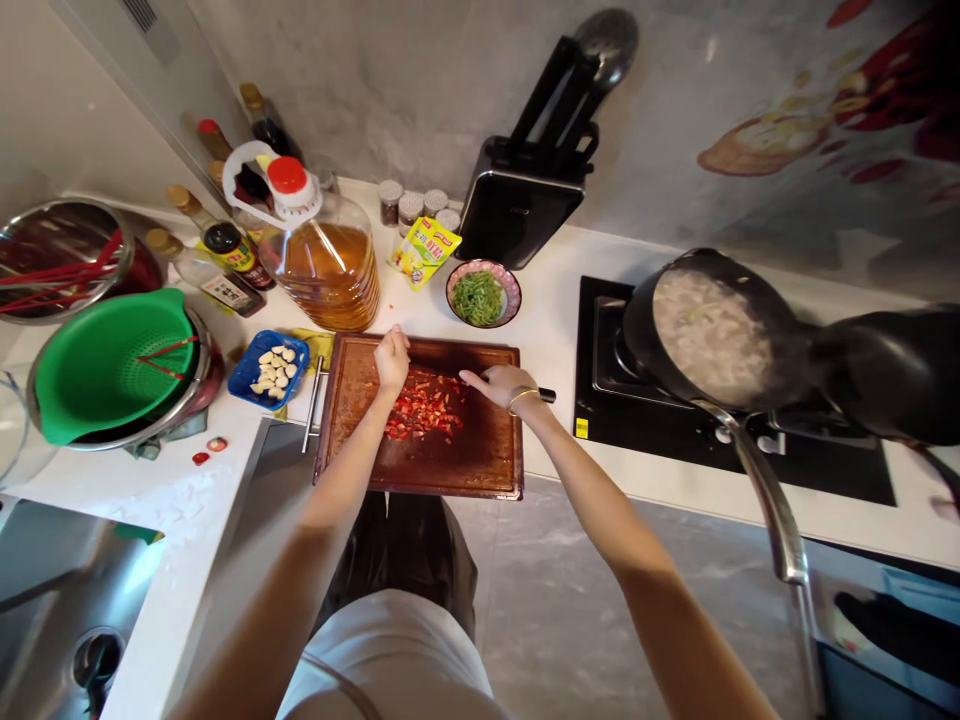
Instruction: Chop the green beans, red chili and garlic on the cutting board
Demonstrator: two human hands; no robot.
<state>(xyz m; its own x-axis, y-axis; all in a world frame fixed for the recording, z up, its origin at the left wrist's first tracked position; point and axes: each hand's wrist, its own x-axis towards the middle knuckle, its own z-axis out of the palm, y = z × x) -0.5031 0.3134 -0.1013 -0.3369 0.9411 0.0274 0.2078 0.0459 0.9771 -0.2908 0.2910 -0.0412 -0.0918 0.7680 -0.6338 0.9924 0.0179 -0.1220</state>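
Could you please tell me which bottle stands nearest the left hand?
The big bottle of amber liquid with the white handle; the other bottles are slimmer and farther from the left hand.

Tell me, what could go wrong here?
The right hand seems to hold a black-handled knife with the left hand close by; a slip might cut it, though the blade is unclear. The near edge of the brown cutting board appears to overhang the counter, so pressing there could tip it. The metal handle of the food-filled frying pan juts past the counter edge and might be knocked.
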